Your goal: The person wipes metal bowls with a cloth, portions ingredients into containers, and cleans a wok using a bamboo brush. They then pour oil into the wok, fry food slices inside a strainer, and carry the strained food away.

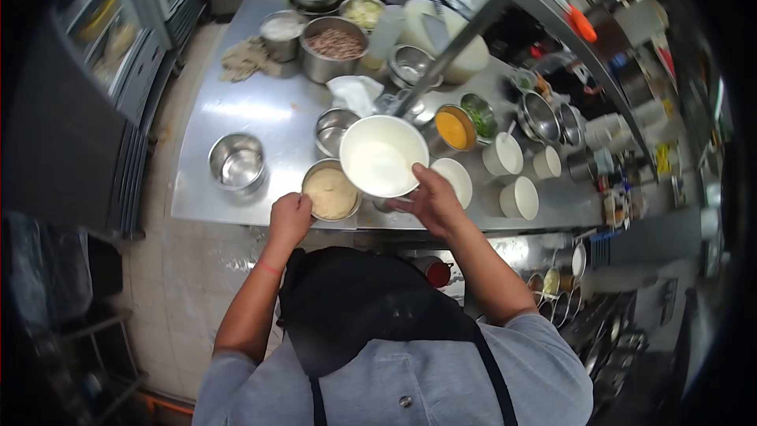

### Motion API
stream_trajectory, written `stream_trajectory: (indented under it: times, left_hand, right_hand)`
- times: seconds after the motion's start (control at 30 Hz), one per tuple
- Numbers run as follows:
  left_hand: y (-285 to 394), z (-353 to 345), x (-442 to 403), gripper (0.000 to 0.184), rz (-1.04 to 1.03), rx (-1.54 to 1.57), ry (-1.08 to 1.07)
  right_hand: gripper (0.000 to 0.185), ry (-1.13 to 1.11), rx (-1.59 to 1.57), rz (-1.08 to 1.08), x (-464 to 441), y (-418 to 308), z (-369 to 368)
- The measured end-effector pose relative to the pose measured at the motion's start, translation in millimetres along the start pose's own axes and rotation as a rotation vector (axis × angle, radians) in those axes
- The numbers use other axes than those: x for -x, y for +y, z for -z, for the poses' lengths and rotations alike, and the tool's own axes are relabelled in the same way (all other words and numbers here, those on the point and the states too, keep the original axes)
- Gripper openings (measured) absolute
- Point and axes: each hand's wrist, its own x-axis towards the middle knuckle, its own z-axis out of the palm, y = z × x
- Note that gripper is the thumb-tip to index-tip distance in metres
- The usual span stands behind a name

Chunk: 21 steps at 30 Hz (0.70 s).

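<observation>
My right hand [434, 199] holds a white bowl [384, 155] by its right rim, thumb at the edge and fingers below. The bowl is raised over the table's front part, its inside facing me. At the rim of a metal pot [331, 192] filled with a beige powder, my left hand [292, 217] is closed on the left side. The pot stands close to the bowl's lower left. Behind them is an empty-looking metal pot [335, 128], partly covered by the bowl. Another white bowl [453, 181] sits just behind my right hand.
An open metal pot [237, 162] stands on the steel table [213, 122] at left. Farther back are a pot of beans [335, 41], a cloth [246, 59] and a white cloth [356, 95]. Several white cups and an orange-filled pot [455, 128] stand right. A metal post [449, 55] crosses overhead.
</observation>
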Motion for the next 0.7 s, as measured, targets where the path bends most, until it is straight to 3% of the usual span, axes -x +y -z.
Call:
stream_trajectory:
  times: [0.03,0.1,0.17,0.23,0.3,0.33,0.37,0.4,0.47,0.5,0.57,0.6,0.67,0.7]
  left_hand:
    - [7.4,2.3,1.8,0.044,-0.024,-0.016,-0.029]
    - [20.9,10.7,5.6,0.046,-0.019,-0.117,-0.112]
    - [19.4,20.9,7.4,0.043,0.063,-0.157,-0.142]
    - [41.9,39.0,21.7,0.039,0.129,-0.011,-0.031]
    - [29.3,55.1,24.0,0.032,0.139,0.048,-0.008]
    - [39.8,54.2,24.0,0.032,0.122,0.033,-0.036]
    - [54.4,53.7,28.7,0.032,0.041,0.077,-0.052]
    - [70.3,52.1,37.2,0.033,-0.033,0.125,-0.057]
    - [128.7,29.5,43.8,0.037,0.042,0.200,-0.436]
    - [146.4,10.9,42.4,0.044,0.241,0.296,-0.756]
    - [172.8,-46.0,43.0,0.052,0.607,0.557,-1.101]
    - [176.4,-72.9,42.8,0.044,0.706,0.710,-1.237]
    - [155.4,-130.5,41.9,0.026,0.771,0.808,-1.243]
    - [151.5,-147.5,41.0,0.026,0.767,0.790,-1.257]
  right_hand:
    - [0.062,-0.005,-0.132,-0.087,4.1,1.5,6.9]
    - [0.065,0.015,0.001,-0.055,8.2,5.4,16.3]
    - [0.071,0.112,0.204,0.109,24.9,-7.2,40.4]
    - [0.072,0.229,0.330,0.294,57.0,-34.4,83.4]
    - [0.071,0.491,0.329,0.411,95.1,-62.2,134.1]
    - [0.074,0.627,0.467,0.531,117.3,-70.0,147.6]
    - [0.075,0.764,0.708,0.483,136.7,-69.8,149.6]
    - [0.076,0.655,0.833,0.508,151.3,-60.1,142.8]
    - [0.080,0.502,1.115,0.582,168.6,-34.4,114.1]
    - [0.082,0.477,1.271,0.630,170.5,-22.3,98.1]
    - [0.086,0.378,1.350,0.720,169.9,-3.7,90.0]
    - [0.088,0.373,1.452,0.736,170.7,9.0,96.9]
    - [0.090,0.435,1.499,0.717,184.7,14.4,101.1]
    - [0.093,0.456,1.555,0.693,192.4,17.5,101.2]
